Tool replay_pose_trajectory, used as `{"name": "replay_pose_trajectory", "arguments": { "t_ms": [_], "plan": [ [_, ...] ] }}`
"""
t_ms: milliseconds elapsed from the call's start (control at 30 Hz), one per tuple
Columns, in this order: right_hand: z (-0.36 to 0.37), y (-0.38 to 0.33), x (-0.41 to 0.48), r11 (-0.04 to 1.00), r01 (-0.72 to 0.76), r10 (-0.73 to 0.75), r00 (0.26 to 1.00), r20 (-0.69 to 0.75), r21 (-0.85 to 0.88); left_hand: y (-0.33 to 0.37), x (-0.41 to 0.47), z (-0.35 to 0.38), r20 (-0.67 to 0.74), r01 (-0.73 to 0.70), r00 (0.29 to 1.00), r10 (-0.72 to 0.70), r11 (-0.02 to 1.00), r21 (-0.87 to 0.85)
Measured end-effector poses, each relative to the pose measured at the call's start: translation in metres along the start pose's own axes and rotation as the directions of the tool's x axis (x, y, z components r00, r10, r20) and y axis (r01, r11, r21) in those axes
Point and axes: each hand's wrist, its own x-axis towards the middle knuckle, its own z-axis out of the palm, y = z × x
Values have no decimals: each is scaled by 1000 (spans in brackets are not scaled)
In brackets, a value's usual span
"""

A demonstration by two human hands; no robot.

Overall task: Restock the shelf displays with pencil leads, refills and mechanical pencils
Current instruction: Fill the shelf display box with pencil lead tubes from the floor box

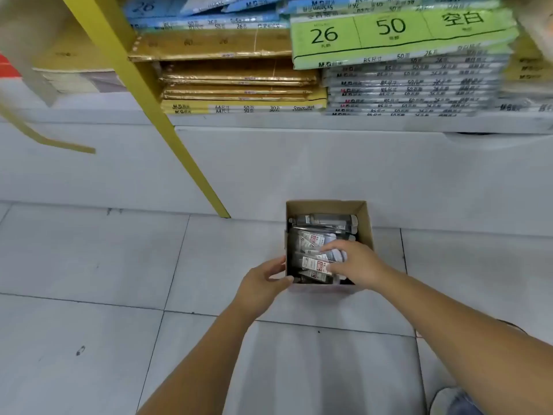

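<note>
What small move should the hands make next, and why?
Probably lift the grey packet out of the cardboard box: the right hand seems to pinch it between finger and thumb, while the left hand grips the box wall.

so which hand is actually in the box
The right hand: it grips packets inside the cardboard box. The left hand is outside, gripping the box's near left corner.

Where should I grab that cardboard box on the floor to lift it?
Grip the cardboard box by its two side walls near the rim, coming down from above, one hand per side. It stands upright, open-topped and full of packets; the left hand holds its left wall.
</note>
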Motion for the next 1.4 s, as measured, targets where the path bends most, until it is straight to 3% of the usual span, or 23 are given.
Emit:
{"name": "replay_pose_trajectory", "arguments": {
  "t_ms": [133,233,333,433,667,1067,1267,1400],
  "plan": [
    [-24,-9,-12,1000,20,-20,999,27,-4,23,-6,-1,-48,12,999,-10,999,46],
    [-58,-27,-23,998,66,-66,998,2,-14,60,-11,0,-68,-130,988,140,982,138],
    [-96,-56,-43,989,145,-145,989,-12,-22,107,-18,3,33,-291,956,291,932,217],
    [-132,-88,-69,975,219,-220,975,-14,-41,153,-32,0,105,-360,933,345,907,218],
    [-190,-149,-136,916,394,-397,917,-31,-80,222,-86,-24,65,-402,915,398,914,55],
    [-192,-225,-201,836,544,-548,834,-61,-76,263,-178,-69,180,-384,915,361,916,115],
    [-201,-266,-208,789,612,-613,784,-95,-47,273,-193,-83,284,-367,886,366,929,-51],
    [-208,-287,-191,752,654,-616,741,-267,79,281,-187,-87,274,-396,843,464,878,-268]
  ]
}}
